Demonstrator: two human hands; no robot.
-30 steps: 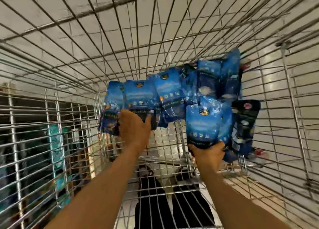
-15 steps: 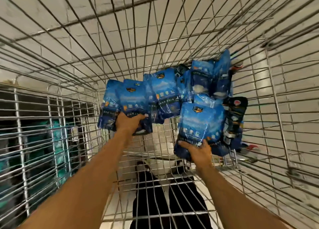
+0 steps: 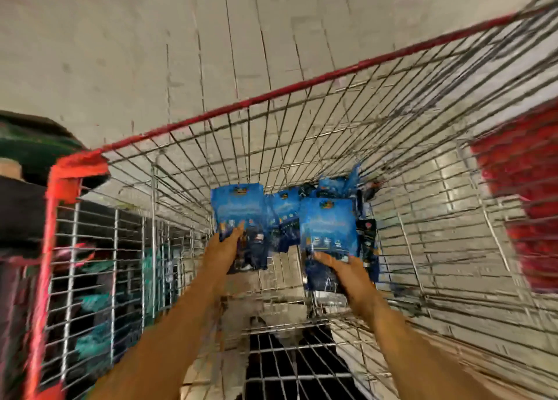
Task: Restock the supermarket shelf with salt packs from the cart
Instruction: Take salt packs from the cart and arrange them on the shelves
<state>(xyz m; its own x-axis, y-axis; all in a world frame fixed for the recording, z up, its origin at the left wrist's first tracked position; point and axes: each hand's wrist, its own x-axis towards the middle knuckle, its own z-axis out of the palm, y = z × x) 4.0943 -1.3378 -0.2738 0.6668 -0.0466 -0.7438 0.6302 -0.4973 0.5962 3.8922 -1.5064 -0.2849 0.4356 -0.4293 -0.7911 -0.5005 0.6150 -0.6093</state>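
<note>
Pale floor tiles (image 3: 126, 52) stretch under a wire cart (image 3: 302, 88) with a red rim, its steel mesh blurred. Both glossy blue salt packs have come up off the heap (image 3: 335, 188) since a moment ago, so shelving comes next. The left hand (image 3: 225, 248) grips one flat pouch (image 3: 238, 209); the right hand (image 3: 341, 271) has fingers curled round another (image 3: 327, 227).
</note>
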